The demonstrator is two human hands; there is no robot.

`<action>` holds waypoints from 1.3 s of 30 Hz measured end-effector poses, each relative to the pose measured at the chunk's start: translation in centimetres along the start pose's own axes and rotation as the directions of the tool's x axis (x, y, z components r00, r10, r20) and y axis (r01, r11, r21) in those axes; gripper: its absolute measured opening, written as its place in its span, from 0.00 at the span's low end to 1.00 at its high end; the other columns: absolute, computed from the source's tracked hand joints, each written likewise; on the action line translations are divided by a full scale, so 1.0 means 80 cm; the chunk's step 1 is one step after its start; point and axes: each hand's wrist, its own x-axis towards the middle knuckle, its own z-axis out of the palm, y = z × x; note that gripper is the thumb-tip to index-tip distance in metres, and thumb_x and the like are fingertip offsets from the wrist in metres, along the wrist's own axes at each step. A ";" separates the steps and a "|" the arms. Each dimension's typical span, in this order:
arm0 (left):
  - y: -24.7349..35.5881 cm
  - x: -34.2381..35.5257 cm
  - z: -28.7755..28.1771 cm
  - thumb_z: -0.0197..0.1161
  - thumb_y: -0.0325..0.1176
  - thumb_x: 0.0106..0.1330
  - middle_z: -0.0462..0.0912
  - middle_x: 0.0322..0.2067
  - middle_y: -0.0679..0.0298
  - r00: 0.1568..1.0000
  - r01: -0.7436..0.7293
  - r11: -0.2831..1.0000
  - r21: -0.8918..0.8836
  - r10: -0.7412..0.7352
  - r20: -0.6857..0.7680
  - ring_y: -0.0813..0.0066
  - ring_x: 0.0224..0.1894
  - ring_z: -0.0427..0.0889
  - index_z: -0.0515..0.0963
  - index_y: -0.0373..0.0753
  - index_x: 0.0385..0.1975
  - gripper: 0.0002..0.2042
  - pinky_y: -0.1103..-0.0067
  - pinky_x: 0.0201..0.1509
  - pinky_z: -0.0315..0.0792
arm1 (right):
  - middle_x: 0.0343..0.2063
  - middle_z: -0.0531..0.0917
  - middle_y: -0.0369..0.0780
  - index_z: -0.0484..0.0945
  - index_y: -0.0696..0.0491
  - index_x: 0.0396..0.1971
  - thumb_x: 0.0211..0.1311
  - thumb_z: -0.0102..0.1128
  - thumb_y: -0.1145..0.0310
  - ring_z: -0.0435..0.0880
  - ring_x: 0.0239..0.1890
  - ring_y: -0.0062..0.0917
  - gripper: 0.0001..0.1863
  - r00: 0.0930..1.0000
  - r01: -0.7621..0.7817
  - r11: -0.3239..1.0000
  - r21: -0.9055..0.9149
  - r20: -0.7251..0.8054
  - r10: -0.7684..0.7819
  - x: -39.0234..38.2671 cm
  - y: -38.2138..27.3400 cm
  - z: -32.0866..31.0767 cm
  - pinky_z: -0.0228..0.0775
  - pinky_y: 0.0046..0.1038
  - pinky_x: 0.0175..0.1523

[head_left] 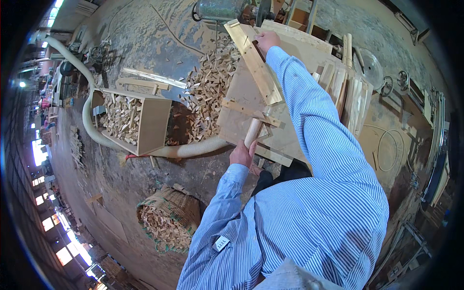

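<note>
My left hand is closed around the near end of a pale, thick wooden stick. The stick's far end meets a narrow wooden crosspiece on the board-topped work table. A long yellowish wooden bar with dark holes lies at a slant across the table. My right hand is beside the bar's far part, its fingers curled. Whatever lies under those fingers is hidden.
Long wood strips are stacked right of my right arm. On the left lie a heap of offcuts, an offcut-filled box and a ribbed hose. A wicker basket of offcuts stands nearer. A machine is beyond the table.
</note>
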 end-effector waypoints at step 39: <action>0.098 0.090 -0.025 0.52 0.64 0.70 0.84 0.36 0.41 1.000 -0.011 0.994 -0.113 0.009 -0.014 0.39 0.39 0.84 0.74 0.35 0.46 0.31 0.54 0.44 0.77 | 0.24 0.82 0.33 0.85 0.58 0.38 0.62 0.66 0.63 0.77 0.28 0.16 0.13 0.995 -0.083 0.780 0.620 0.006 0.101 0.028 0.013 -0.068 0.70 0.23 0.33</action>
